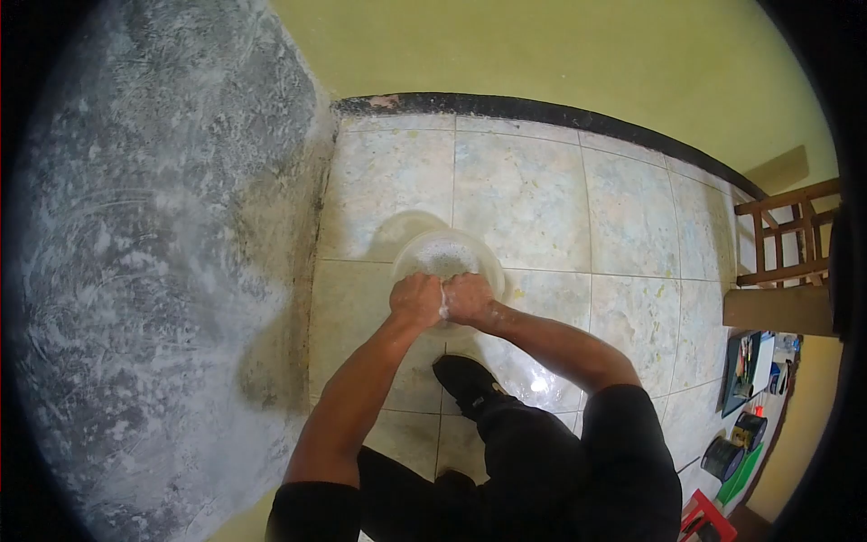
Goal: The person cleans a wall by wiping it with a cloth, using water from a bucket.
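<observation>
My left hand (417, 299) and my right hand (470, 297) are both closed into fists, knuckle to knuckle, over the near half of a pale, translucent round bucket (494, 262). A narrow white streak (443, 300) shows where the two fists meet; I cannot tell whether it is cloth or foam. Whitish suds (444, 250) lie in the bucket beyond the knuckles. Wet-looking white patches mark the right wrist. The bucket stands on the tiled floor (533, 212), its near side partly hidden behind my hands.
A rough grey wall (172, 271) rises on the left, and a green wall (560, 54) with a black base strip (506, 107) closes the far side. At right are a wooden frame (786, 230), dark round containers (722, 458) and a red item (709, 519). My black shoe (468, 384) is near the bucket.
</observation>
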A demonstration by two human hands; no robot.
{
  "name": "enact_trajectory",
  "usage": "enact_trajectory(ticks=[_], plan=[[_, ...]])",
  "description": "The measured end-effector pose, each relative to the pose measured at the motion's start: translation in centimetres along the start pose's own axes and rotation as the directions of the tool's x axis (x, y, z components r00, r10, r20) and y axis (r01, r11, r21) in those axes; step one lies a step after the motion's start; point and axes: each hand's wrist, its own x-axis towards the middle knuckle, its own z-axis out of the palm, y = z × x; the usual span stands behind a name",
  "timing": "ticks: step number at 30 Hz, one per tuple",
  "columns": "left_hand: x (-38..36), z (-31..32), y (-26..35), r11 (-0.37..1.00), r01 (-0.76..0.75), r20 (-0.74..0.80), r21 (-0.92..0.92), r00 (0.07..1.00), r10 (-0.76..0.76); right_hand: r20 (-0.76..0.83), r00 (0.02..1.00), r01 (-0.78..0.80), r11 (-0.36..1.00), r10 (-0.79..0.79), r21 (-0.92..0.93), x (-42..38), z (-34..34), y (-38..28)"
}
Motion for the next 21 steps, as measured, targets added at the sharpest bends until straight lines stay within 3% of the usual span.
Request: enact_trajectory(ticks=[2,6,8,9,11,15,16,17,18,20,21], plan=[[1.0,1.5,-0.5,0.983,0.097,-0.024,-0.158,0.994,-0.103,-0.015,0.997,0.077,0.997,-0.077,0.01,0.2,-0.2,0.5],[1.5,1.3,-0.7,0.945,0.139,0.029,-0.296,0.99,-0.137,0.055,0.987,0.153,0.984,-0.149,-0.085,0.1,-2.5,0.5],[2.3,0.7,-0.9,0.931,0.184,0.252,-0.316,0.962,-0.104,-0.064,0.979,0.19,0.981,-0.193,-0.051,0.0,-3.0,0.7],[2.4,0.5,-1.1,0.929,0.188,0.252,-0.32,0.962,-0.107,-0.061,0.978,0.195,0.979,-0.198,-0.052,-0.1,-3.0,0.8],[2.2,0.2,-1.5,0.921,0.152,0.41,-0.359,0.912,0.01,-0.075,0.971,0.22,0.973,-0.225,-0.065,-0.2,-2.9,1.0],[1.8,0.5,-2.5,0.879,0.131,0.435,-0.458,0.896,0.094,-0.256,0.901,0.311,0.932,-0.351,-0.185,-0.5,-2.7,1.4],[0.3,0.4,-2.8,0.644,0.155,0.323,-0.749,0.934,0.151,-0.22,0.956,0.198,0.98,-0.193,0.002,-1.4,-4.6,0.8],[-0.9,0.4,-3.2,0.318,0.135,0.195,-0.938,0.967,0.163,-0.154,0.987,0.069,0.981,-0.041,0.181,-1.9,-5.8,0.5],[-1.3,1.0,-3.9,0.317,0.127,0.185,-0.94,0.969,0.161,-0.16,0.986,0.074,0.982,-0.046,0.175,-2.3,-5.9,0.7],[-1.6,2.5,-5.4,-0.198,-0.181,-0.189,-0.963,0.982,0.022,-0.258,0.952,0.042,0.762,0.167,0.647,-3.6,-5.6,1.3],[-1.8,2.7,-5.5,-0.199,-0.186,-0.193,-0.962,0.981,0.017,-0.26,0.952,0.047,0.763,0.16,0.644,-3.6,-5.2,1.4]])
